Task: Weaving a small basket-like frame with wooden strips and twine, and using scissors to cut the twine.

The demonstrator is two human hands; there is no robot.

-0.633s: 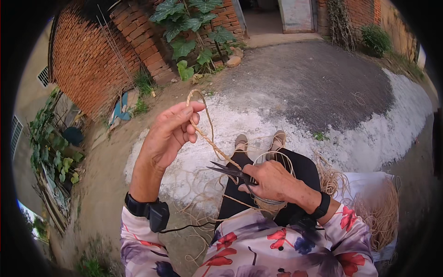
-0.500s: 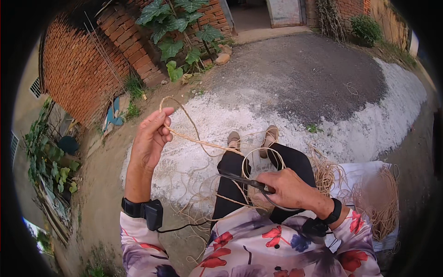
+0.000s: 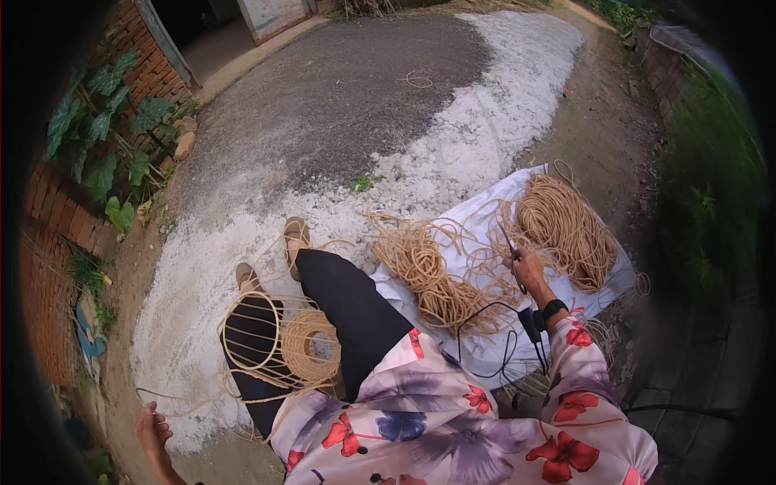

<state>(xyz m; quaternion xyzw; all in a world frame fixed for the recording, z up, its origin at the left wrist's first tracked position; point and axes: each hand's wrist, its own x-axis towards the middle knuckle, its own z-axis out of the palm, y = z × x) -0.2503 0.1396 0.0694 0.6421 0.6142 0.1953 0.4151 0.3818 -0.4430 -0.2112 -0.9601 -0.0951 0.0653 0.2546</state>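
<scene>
Over the white sheet, my right hand (image 3: 529, 272) is closed around dark scissors (image 3: 509, 242), their blades pointing away beside a big coil of tan cord (image 3: 566, 230). At the lower left, my left hand (image 3: 153, 432) has bent fingers with a thin tan cord (image 3: 190, 397) at them; the fingertips are small in view. This cord runs toward a round frame of hoops and thin rods (image 3: 250, 301), which rests on its side on my lap. Cord is woven around one end of it, forming a ring (image 3: 301, 343) with a hole in the middle.
A looser heap of tan cord (image 3: 428, 271) lies on the white sheet (image 3: 517, 339) to my right. A black cable (image 3: 485, 307) hangs from my right wrist. Ahead are white gravel (image 3: 202, 283) and dark gravel (image 3: 347, 105). Leafy plants (image 3: 105, 121) grow by the brick wall at left.
The view has swung right. My right hand has carried the scissors from my lap out to the cord on the sheet. My left hand has dropped lower; the hooped frame now shows clearly.
</scene>
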